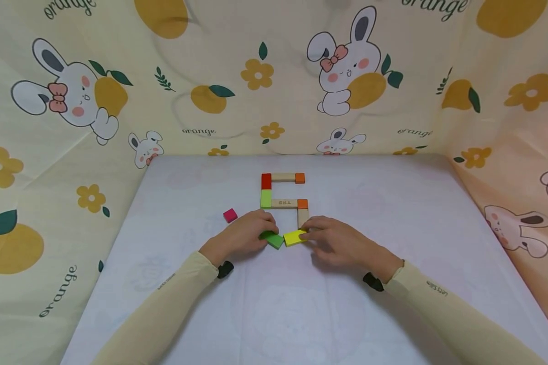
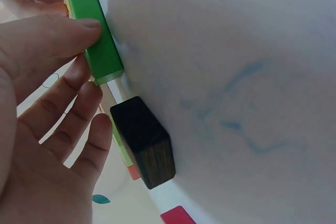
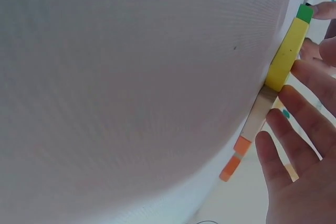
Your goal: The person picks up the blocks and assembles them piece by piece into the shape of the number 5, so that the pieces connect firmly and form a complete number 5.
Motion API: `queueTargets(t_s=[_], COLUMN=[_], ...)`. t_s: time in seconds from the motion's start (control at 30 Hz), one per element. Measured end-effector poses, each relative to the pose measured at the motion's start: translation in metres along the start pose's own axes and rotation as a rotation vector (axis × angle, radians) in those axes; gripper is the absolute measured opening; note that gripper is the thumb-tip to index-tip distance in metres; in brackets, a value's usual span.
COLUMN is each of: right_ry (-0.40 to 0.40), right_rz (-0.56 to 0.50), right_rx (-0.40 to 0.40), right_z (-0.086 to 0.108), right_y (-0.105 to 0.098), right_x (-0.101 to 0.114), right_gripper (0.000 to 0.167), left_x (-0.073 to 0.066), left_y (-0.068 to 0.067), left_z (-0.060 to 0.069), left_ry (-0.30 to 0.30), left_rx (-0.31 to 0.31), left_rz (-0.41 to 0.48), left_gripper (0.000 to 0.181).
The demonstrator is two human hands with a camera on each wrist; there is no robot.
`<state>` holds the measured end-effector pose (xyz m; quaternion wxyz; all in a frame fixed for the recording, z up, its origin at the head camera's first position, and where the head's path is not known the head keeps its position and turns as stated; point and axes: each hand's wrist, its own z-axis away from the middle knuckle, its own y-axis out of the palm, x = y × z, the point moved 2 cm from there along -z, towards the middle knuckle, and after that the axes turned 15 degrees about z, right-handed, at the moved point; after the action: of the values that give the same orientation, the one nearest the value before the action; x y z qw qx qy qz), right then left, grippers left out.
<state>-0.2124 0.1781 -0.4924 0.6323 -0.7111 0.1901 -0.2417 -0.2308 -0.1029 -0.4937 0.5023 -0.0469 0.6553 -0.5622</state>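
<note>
My left hand (image 1: 248, 233) pinches a green block (image 2: 93, 30), its thumb on the long face and a finger behind. To its right lies a yellow block (image 1: 294, 238), its end meeting the green one. Fingertips of my right hand (image 1: 335, 241) touch the yellow block's right end, while the thumb stands off it. Above the yellow block, a plain wood block (image 1: 303, 218) leads up to an orange cube (image 1: 303, 204). A dark block (image 2: 143, 142) sits near the left fingers; in the head view it is hidden.
Farther back, a red block (image 1: 266, 181), a light green block (image 1: 266, 198), plain wood blocks (image 1: 283, 177) and another orange cube (image 1: 300, 178) form an angular line. A pink-red cube (image 1: 230, 215) lies left on the white tabletop (image 1: 278, 314). Patterned cloth (image 1: 237, 30) surrounds the back and sides.
</note>
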Motion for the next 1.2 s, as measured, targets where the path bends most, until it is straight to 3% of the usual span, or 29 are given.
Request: queueTargets(t_s=[0.6,0.9,1.07,1.2], right_ry=[0.022,0.017,0.023,0.039], right_rz=[0.001,-0.020,0.000,0.002], right_rx=[0.031,-0.011,-0.035,-0.059], right_z=[-0.001,-0.002,-0.001,-0.002], right_y=[-0.002,0.001,0.001,-0.005], right_x=[0.002,0.002,0.002,0.003], right_gripper=[0.041,0.040,0.045,0.050], left_x=[0.001,0.003,0.006,0.015], left_y=[0.000,0.003,-0.002,-0.017], left_z=[0.000,0.001,0.007,0.022], left_ry=[0.020,0.008,-0.004,-0.006], left_rx=[-0.011,-0.023,-0.071,-0.137], left_rz=[0.012,0.040,0.081,0.135], left_gripper=[0.031,0.033,0.042,0.049])
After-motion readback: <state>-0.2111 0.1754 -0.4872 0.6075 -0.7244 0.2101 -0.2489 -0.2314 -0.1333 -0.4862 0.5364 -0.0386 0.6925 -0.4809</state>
